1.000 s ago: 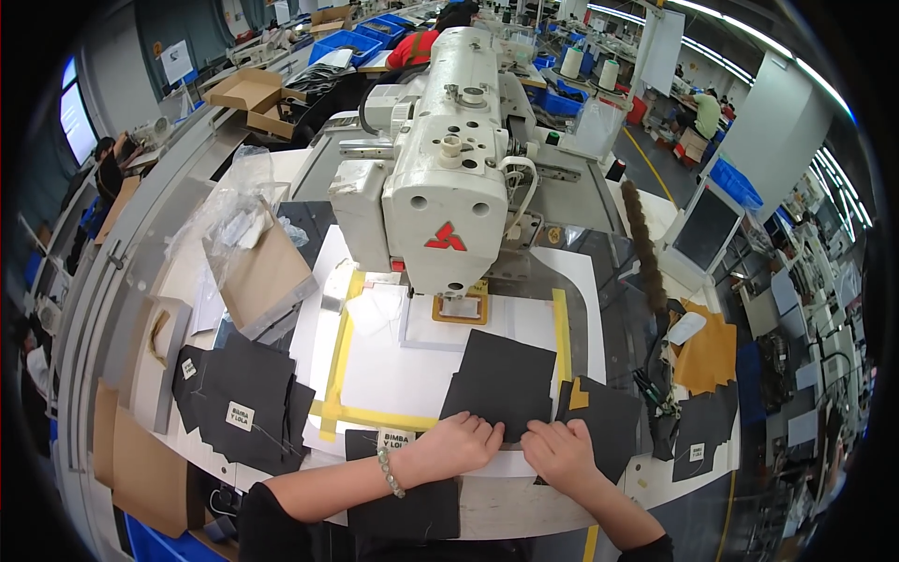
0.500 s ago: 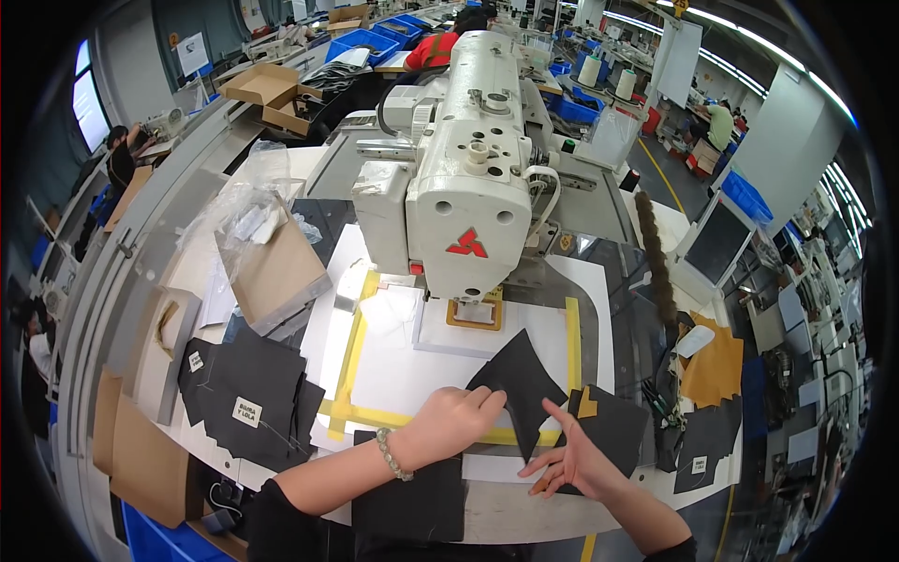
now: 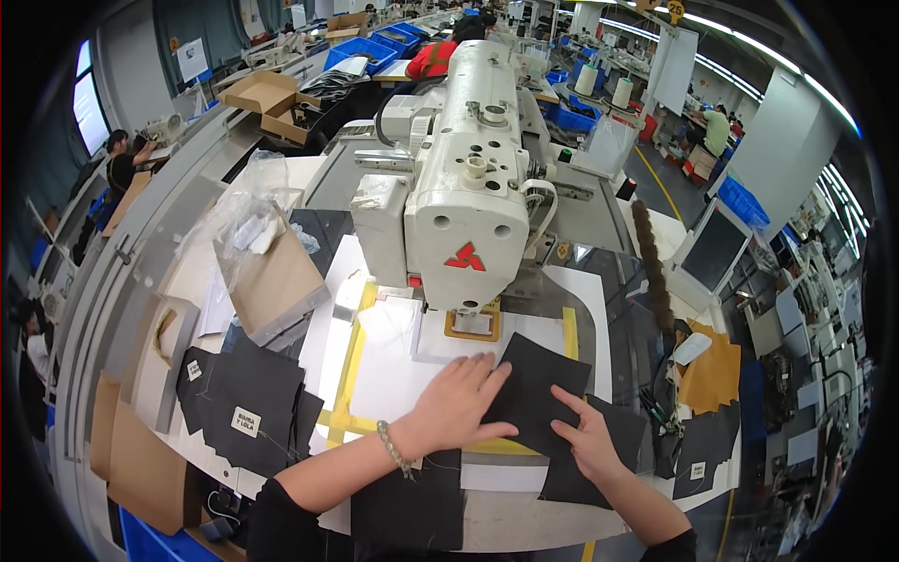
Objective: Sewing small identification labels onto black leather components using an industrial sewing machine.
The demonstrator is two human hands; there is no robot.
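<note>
A black fabric piece lies flattened at a slant over the right side of the white board, which has yellow tape along its edges. My left hand is open, its outstretched fingers against the piece's left edge. On the lower right of the piece, my right hand rests with index finger and thumb spread; its other fingers are partly hidden. Beneath that hand, more black fabric shows. Another black piece lies under my left wrist, at the table's near edge. The sewing machine head stands just beyond the board.
At left are a pile of black pieces with pale labels and an open cardboard box with clear plastic. Mustard fabric, a labelled black piece and a small screen sit at right. Other people work farther off.
The black piece was folded up, pinched in my left hand; now it lies flat. My left fingers have opened and moved up. My right hand has shifted slightly up onto the piece.
</note>
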